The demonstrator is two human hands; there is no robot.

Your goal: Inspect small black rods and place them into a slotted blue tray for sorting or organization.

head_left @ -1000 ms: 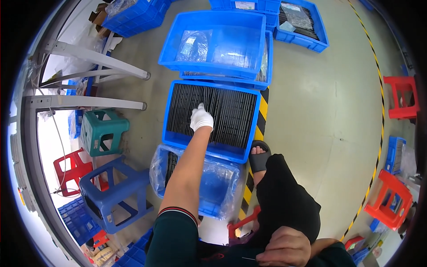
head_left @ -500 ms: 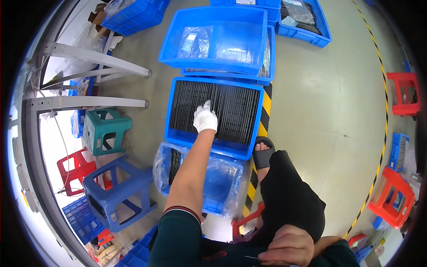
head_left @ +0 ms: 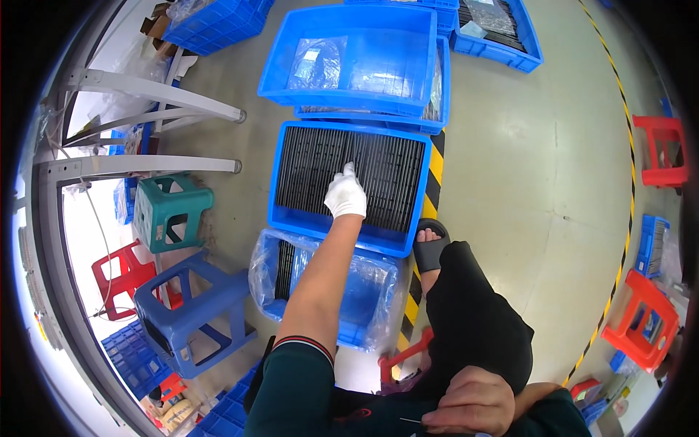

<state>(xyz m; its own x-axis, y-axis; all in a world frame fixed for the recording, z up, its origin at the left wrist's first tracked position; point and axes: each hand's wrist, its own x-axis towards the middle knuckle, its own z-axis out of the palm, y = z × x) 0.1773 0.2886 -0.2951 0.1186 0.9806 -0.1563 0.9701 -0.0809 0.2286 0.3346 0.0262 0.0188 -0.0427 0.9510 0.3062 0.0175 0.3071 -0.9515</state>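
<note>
My left hand (head_left: 345, 195), in a white glove, reaches over a blue bin (head_left: 280, 216) packed with rows of thin, dark, flat pieces (head_left: 393, 175) standing on edge. One finger points away from me along the top edges of the pieces, near the middle of the bin. Nothing held shows in that hand. My right hand (head_left: 472, 400) is bare and rests near my right thigh with its fingers curled. A thin, light sliver (head_left: 411, 420) shows beside its fingertips, too small to name. Whatever lies inside those curled fingers is hidden.
Nearer me stands a plastic-lined blue bin (head_left: 373, 298) with a few dark pieces. Beyond the full bin are stacked blue bins (head_left: 429, 62). A blue stool (head_left: 193, 313) and a green stool (head_left: 175, 215) stand left. Yellow-black floor tape (head_left: 435, 175) runs beside the bins.
My left hand has moved slightly right across the tops of the dark pieces. My right hand has stayed where it was.
</note>
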